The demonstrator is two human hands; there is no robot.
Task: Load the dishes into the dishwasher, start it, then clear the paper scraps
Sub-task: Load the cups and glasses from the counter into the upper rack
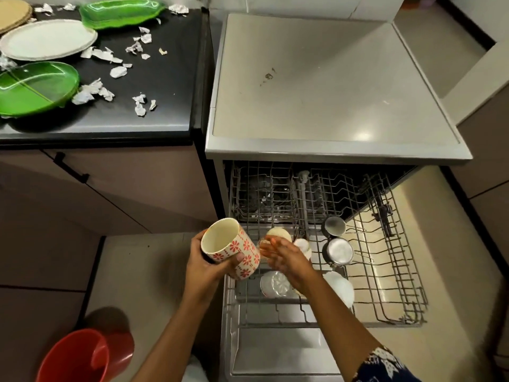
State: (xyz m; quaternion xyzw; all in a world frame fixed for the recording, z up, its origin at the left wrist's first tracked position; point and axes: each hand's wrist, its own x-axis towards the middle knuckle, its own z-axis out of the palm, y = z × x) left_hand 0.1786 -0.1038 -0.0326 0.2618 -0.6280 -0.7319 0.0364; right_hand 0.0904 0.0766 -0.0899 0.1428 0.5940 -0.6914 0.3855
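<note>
- The flowered mug [234,249] is in the air at the left front corner of the pulled-out rack [399,271], tilted with its mouth up and to the left; the left hand [203,268] is wrapped round its lower body
- The mug looks empty, its pale inside bare
- It is held by the body, not the handle, so a wet or smooth glaze could let it slip during the turn to mouth-down, and it would fall on the wires or the open door [275,354]
- The right hand [289,260] is over the rack just beside the mug, fingers reaching to a cream cup [278,233]; it is blurred, so I cannot tell whether it grips the cup or only touches it
- With both hands crowded together, the mug could knock the cream cup or the glass [275,283] below and chip one
- The rack's left part is already close-packed, so a mug forced in may sit crooked and hold water
- The rack also holds two steel cups [334,226] lying on their sides and a white bowl [341,288] turned down; its right half is bare wire
- On the counter [165,92] wait the green plates [35,88], the white plates [48,38] and the beige plates [13,13], with paper scraps [118,71] among them; a scrap stuck to a plate could ride into the dishwasher [330,92]
- A red bucket [74,357] stands on the floor, and what it holds is not visible
</note>
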